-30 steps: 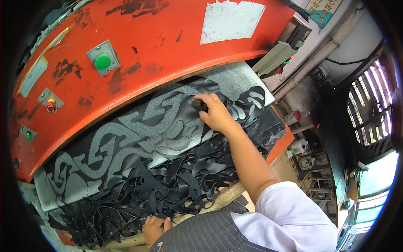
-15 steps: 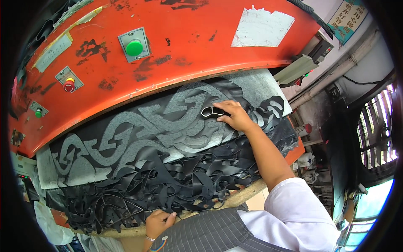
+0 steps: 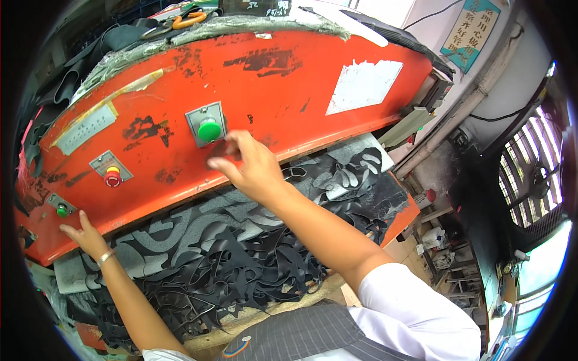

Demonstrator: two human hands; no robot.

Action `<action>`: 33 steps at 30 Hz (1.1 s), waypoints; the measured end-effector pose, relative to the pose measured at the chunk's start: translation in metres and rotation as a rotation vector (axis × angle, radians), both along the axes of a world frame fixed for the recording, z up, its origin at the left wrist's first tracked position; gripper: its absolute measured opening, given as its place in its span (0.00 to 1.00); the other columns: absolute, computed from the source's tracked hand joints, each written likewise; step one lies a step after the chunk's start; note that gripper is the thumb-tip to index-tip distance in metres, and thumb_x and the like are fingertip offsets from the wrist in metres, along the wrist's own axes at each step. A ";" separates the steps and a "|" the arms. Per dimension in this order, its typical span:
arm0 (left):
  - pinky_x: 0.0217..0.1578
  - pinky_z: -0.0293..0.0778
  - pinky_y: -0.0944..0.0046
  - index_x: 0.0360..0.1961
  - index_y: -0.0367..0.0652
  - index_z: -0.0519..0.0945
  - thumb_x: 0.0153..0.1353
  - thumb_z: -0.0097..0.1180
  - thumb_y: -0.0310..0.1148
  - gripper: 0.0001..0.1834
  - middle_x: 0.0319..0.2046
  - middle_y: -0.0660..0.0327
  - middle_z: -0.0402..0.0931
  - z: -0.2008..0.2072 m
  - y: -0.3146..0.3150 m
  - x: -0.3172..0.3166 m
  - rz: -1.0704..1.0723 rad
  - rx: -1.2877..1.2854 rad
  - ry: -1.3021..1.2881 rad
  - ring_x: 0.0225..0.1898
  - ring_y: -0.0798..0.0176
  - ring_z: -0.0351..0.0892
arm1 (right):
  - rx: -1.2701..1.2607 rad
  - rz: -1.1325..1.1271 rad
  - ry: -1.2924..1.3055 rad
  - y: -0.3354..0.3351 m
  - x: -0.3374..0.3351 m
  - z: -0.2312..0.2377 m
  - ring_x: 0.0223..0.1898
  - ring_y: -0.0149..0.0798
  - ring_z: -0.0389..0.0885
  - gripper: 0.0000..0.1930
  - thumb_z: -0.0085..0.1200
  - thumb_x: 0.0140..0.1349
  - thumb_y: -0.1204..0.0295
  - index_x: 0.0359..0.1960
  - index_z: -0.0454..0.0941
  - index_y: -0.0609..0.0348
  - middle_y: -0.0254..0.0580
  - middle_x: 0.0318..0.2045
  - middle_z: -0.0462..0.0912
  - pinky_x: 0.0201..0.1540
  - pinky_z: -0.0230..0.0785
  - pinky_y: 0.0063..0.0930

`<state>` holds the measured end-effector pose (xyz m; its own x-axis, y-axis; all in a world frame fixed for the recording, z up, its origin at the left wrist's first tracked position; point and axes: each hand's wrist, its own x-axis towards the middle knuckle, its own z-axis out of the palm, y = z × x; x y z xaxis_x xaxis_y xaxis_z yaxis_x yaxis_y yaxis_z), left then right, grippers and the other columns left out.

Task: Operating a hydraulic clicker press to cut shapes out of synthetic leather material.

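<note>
My right hand (image 3: 250, 168) is raised in front of the orange machine front (image 3: 289, 114), fingers apart and slightly blurred, with nothing in it. Its fingertips are just below and right of a large green push button (image 3: 209, 130). Lower left, my left hand (image 3: 89, 238) is open, thumb and fingers spread, close to a small green button (image 3: 62, 210); whether it touches the panel I cannot tell. A metal cutting die (image 3: 295, 173) lies on the black sheet material on the pale board (image 3: 69, 278), under the machine's lower edge, partly hidden by my right arm.
A heap of black offcut strips (image 3: 241, 271) covers the table's near side. A red stop button (image 3: 112, 176) sits between the green ones. Orange-handled scissors (image 3: 189, 20) lie on top of the machine. Shelving (image 3: 445, 240) stands to the right.
My right hand has left the cutting die and risen left to the large green button. My left hand has moved from the offcuts up to the small green button. The view has shifted upward.
</note>
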<state>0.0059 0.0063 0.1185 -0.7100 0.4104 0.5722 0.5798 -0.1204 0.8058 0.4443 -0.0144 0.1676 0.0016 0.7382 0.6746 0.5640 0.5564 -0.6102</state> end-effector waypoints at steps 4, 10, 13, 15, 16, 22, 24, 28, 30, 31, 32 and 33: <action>0.70 0.44 0.58 0.71 0.36 0.50 0.68 0.49 0.36 0.35 0.73 0.47 0.43 -0.002 -0.028 -0.043 0.005 -0.087 0.356 0.74 0.54 0.43 | -0.051 -0.126 -0.056 0.000 -0.018 0.006 0.29 0.58 0.78 0.17 0.60 0.58 0.62 0.39 0.68 0.57 0.49 0.24 0.79 0.29 0.70 0.47; 0.41 0.75 0.62 0.48 0.34 0.78 0.67 0.50 0.33 0.15 0.40 0.55 0.81 -0.016 -0.184 0.081 -0.626 -0.511 -0.077 0.39 0.63 0.80 | -0.345 0.280 -0.241 -0.134 0.026 -0.060 0.30 0.56 0.80 0.16 0.61 0.57 0.59 0.33 0.71 0.57 0.49 0.27 0.80 0.31 0.70 0.46; 0.30 0.73 0.65 0.25 0.39 0.81 0.54 0.61 0.30 0.06 0.24 0.59 0.80 -0.046 -0.260 0.172 -0.874 -0.607 0.146 0.26 0.64 0.78 | -0.594 0.443 -0.503 -0.187 0.039 -0.077 0.33 0.54 0.81 0.16 0.61 0.56 0.57 0.32 0.75 0.57 0.48 0.29 0.81 0.36 0.71 0.46; 0.34 0.75 0.60 0.29 0.43 0.84 0.53 0.62 0.33 0.06 0.28 0.57 0.82 -0.052 -0.291 0.217 -1.146 -0.649 0.202 0.30 0.55 0.81 | -0.634 0.494 -0.615 -0.215 0.049 -0.098 0.37 0.53 0.81 0.18 0.59 0.57 0.54 0.36 0.79 0.57 0.47 0.32 0.81 0.39 0.72 0.44; 0.37 0.76 0.58 0.31 0.44 0.86 0.52 0.63 0.35 0.08 0.31 0.58 0.82 -0.061 -0.298 0.235 -1.176 -0.616 0.371 0.35 0.54 0.81 | -0.658 0.520 -0.619 -0.227 0.050 -0.101 0.38 0.52 0.81 0.19 0.58 0.57 0.53 0.36 0.79 0.58 0.48 0.34 0.81 0.38 0.73 0.43; 0.37 0.75 0.57 0.29 0.42 0.85 0.48 0.62 0.32 0.07 0.30 0.58 0.81 -0.070 -0.310 0.268 -0.960 -0.643 0.452 0.34 0.53 0.79 | -0.617 0.605 -0.680 -0.226 0.068 -0.101 0.35 0.52 0.82 0.18 0.58 0.57 0.53 0.31 0.82 0.58 0.47 0.31 0.81 0.37 0.74 0.42; 0.35 0.74 0.58 0.27 0.41 0.84 0.44 0.62 0.29 0.07 0.27 0.58 0.80 -0.072 -0.311 0.272 -0.891 -0.581 0.443 0.31 0.52 0.78 | -0.739 0.599 -0.404 -0.199 0.084 -0.078 0.35 0.53 0.82 0.18 0.59 0.58 0.54 0.35 0.83 0.57 0.47 0.32 0.83 0.38 0.74 0.43; 0.32 0.73 0.58 0.25 0.41 0.83 0.43 0.62 0.29 0.05 0.25 0.59 0.79 -0.066 -0.307 0.282 -0.850 -0.622 0.460 0.30 0.53 0.77 | -0.295 -0.077 -0.283 -0.108 0.138 -0.093 0.45 0.52 0.77 0.18 0.61 0.55 0.59 0.41 0.80 0.58 0.48 0.39 0.81 0.48 0.71 0.42; 0.32 0.72 0.57 0.24 0.42 0.83 0.43 0.62 0.29 0.05 0.25 0.60 0.79 -0.066 -0.301 0.284 -0.871 -0.644 0.456 0.29 0.53 0.77 | -0.325 -0.245 -0.381 -0.063 0.159 -0.109 0.54 0.54 0.70 0.32 0.63 0.54 0.58 0.56 0.70 0.67 0.53 0.50 0.74 0.55 0.68 0.40; 0.32 0.72 0.57 0.23 0.42 0.83 0.43 0.63 0.29 0.04 0.24 0.60 0.79 -0.069 -0.298 0.282 -0.884 -0.663 0.448 0.29 0.53 0.76 | -0.357 -0.293 -0.412 -0.045 0.162 -0.116 0.54 0.54 0.68 0.37 0.65 0.52 0.59 0.59 0.66 0.68 0.54 0.52 0.72 0.56 0.67 0.40; 0.30 0.72 0.58 0.20 0.43 0.81 0.43 0.63 0.29 0.03 0.23 0.61 0.78 -0.072 -0.295 0.282 -0.894 -0.623 0.459 0.27 0.53 0.76 | -0.304 -0.275 -0.429 -0.029 0.164 -0.126 0.54 0.55 0.68 0.35 0.65 0.52 0.60 0.58 0.67 0.68 0.54 0.51 0.72 0.55 0.68 0.41; 0.30 0.72 0.58 0.20 0.43 0.81 0.43 0.63 0.29 0.03 0.23 0.61 0.78 -0.074 -0.294 0.282 -0.897 -0.631 0.460 0.27 0.53 0.76 | -0.252 -0.259 -0.446 -0.017 0.168 -0.136 0.53 0.55 0.68 0.33 0.65 0.51 0.62 0.56 0.68 0.67 0.54 0.49 0.72 0.55 0.68 0.41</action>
<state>0.2880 -0.2873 0.0447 0.1938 0.9568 0.2166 0.7412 -0.2875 0.6066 0.6121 -0.0316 0.0314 -0.0407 0.8897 0.4548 0.8958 0.2341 -0.3777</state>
